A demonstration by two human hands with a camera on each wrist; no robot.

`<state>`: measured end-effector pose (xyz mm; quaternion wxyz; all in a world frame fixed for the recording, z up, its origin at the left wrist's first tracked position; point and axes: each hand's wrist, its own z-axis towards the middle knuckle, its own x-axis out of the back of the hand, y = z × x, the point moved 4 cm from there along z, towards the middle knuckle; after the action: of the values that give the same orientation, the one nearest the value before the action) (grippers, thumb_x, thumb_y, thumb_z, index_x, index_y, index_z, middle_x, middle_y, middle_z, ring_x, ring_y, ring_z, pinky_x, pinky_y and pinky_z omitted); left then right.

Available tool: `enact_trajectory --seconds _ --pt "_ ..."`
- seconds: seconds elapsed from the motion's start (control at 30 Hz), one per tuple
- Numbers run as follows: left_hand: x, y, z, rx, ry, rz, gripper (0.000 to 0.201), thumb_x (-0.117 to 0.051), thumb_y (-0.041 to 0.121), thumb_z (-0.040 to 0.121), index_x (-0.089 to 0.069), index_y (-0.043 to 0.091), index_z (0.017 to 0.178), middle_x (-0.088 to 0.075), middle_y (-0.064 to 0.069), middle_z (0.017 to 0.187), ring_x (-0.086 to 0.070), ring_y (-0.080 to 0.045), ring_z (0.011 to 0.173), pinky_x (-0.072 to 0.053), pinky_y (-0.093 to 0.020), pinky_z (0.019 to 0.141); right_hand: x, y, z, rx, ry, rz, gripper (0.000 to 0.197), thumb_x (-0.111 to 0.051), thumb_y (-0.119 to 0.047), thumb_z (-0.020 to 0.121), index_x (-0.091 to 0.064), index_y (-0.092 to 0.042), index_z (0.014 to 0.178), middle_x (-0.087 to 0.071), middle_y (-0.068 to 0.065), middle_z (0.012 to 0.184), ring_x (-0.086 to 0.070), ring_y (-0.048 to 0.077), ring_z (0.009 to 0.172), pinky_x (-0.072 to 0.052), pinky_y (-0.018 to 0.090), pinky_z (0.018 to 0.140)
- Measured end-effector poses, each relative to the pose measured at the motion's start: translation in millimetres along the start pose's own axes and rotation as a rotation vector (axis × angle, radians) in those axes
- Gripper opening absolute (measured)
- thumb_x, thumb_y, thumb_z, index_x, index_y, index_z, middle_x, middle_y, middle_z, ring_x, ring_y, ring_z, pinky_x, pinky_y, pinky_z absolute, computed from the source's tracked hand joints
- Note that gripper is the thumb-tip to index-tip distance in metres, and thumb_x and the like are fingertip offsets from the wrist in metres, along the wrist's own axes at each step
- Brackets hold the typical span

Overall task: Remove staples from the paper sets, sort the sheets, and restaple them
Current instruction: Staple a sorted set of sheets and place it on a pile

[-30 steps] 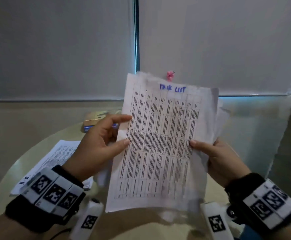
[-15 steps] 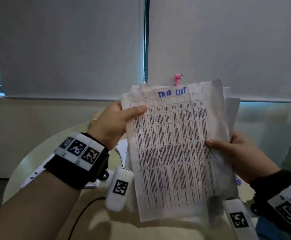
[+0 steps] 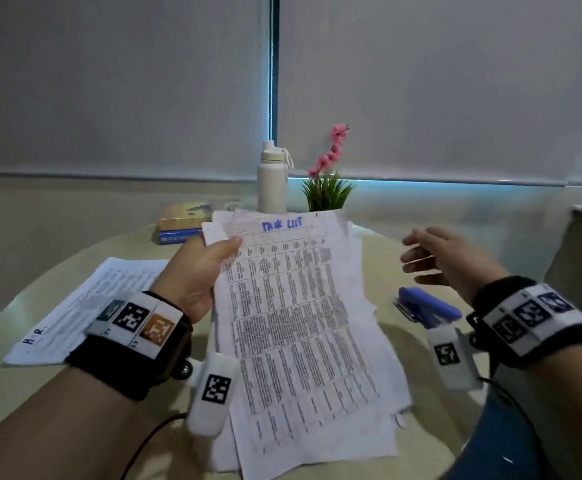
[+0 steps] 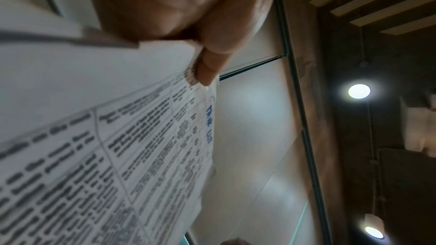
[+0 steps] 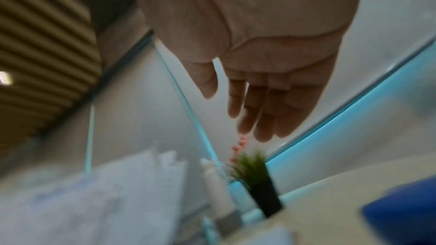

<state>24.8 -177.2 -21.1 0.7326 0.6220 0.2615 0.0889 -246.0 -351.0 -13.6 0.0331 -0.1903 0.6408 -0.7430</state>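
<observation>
My left hand [image 3: 210, 261] pinches the top left corner of a loose stack of printed sheets [image 3: 296, 327]; the top sheet bears "Task List" in blue ink. In the left wrist view the thumb [image 4: 212, 57] presses on that sheet [image 4: 118, 165]. The stack slopes down toward me over the round table [image 3: 400, 427]. To the right of the stack my right hand [image 3: 431, 258] hovers with straight fingers and holds nothing; the right wrist view shows its empty palm [image 5: 266, 44]. A blue stapler [image 3: 424, 306] lies on the table just below that hand. A second paper set [image 3: 85, 306] lies flat at the left.
At the table's far edge stand a white bottle [image 3: 272, 178], a potted plant with pink flowers [image 3: 327, 181] and a small pile of books [image 3: 185, 223]. Window blinds fill the background. A blue seat edge [image 3: 500, 441] shows at the lower right.
My right hand has let go of the stack and moved off to the right. The left hand has lowered the sheets toward the table, uncovering the bottle and plant.
</observation>
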Motion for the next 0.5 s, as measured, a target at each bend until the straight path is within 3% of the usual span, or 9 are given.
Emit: enact_trajectory --seconds 0.07,0.13,0.2,0.27,0.37,0.43,0.5 --pt "3.9 -5.3 0.7 0.013 -0.008 0.006 0.029 -0.044 0.005 0.099 -0.060 0.001 0.123 -0.069 -0.019 0.113 -0.073 -0.025 0.085 -0.061 -0.035 0.063 11.9 17.0 24.5 -0.018 0.057 -0.499 0.017 -0.053 -0.026 0.094 -0.061 -0.011 0.094 -0.062 0.014 0.093 -0.059 0.025 0.078 -0.045 0.029 0.064" --pt "7.4 -8.2 1.3 0.027 -0.011 0.017 0.029 -0.046 0.007 0.098 -0.061 0.001 0.122 -0.071 -0.018 0.111 -0.074 -0.026 0.087 -0.060 -0.033 0.060 10.4 35.1 37.8 -0.107 -0.046 -1.021 0.033 -0.056 -0.033 0.091 -0.063 -0.004 0.104 -0.062 0.017 0.103 -0.059 0.029 0.094 -0.046 0.031 0.075" --pt "9.8 -8.7 1.2 0.033 -0.009 0.025 0.028 -0.047 0.008 0.098 -0.062 0.002 0.121 -0.072 -0.017 0.110 -0.073 -0.028 0.091 -0.059 -0.033 0.060 7.7 52.8 40.3 -0.213 -0.167 -1.272 0.039 -0.052 -0.045 0.091 -0.060 -0.007 0.090 -0.060 0.014 0.098 -0.056 0.027 0.090 -0.042 0.031 0.078" --pt "10.6 -8.2 1.0 0.033 -0.016 0.030 0.027 -0.048 0.008 0.098 -0.063 0.003 0.120 -0.073 -0.016 0.109 -0.073 -0.028 0.093 -0.060 -0.033 0.060 7.2 60.7 39.4 -0.274 -0.195 -1.341 0.038 -0.051 -0.046 0.089 -0.053 -0.011 0.074 -0.057 0.008 0.090 -0.053 0.024 0.083 -0.040 0.029 0.074" --pt "9.3 -7.4 -1.6 0.037 -0.028 0.042 0.025 -0.048 0.009 0.098 -0.065 0.005 0.115 -0.074 -0.014 0.105 -0.074 -0.027 0.089 -0.060 -0.034 0.060 7.3 64.8 34.0 -0.285 -0.171 -1.329 0.035 -0.049 -0.044 0.089 -0.052 -0.012 0.076 -0.057 0.008 0.088 -0.055 0.026 0.083 -0.041 0.029 0.073" --pt "9.3 -7.0 -3.3 0.036 -0.023 0.048 0.024 -0.048 0.008 0.097 -0.066 0.005 0.114 -0.074 -0.014 0.104 -0.074 -0.027 0.089 -0.060 -0.035 0.062 8.5 62.3 28.0 -0.277 -0.167 -1.216 0.033 -0.048 -0.039 0.090 -0.050 -0.015 0.068 -0.057 0.009 0.083 -0.058 0.027 0.081 -0.042 0.028 0.072" --pt "9.2 -6.9 -4.8 0.030 -0.016 0.046 0.025 -0.048 0.008 0.097 -0.066 0.005 0.114 -0.074 -0.015 0.105 -0.073 -0.028 0.089 -0.060 -0.037 0.066 12.8 53.6 25.0 -0.190 -0.071 -0.979 0.024 -0.050 -0.024 0.087 -0.053 -0.013 0.066 -0.057 0.008 0.066 -0.059 0.026 0.064 -0.044 0.022 0.057"
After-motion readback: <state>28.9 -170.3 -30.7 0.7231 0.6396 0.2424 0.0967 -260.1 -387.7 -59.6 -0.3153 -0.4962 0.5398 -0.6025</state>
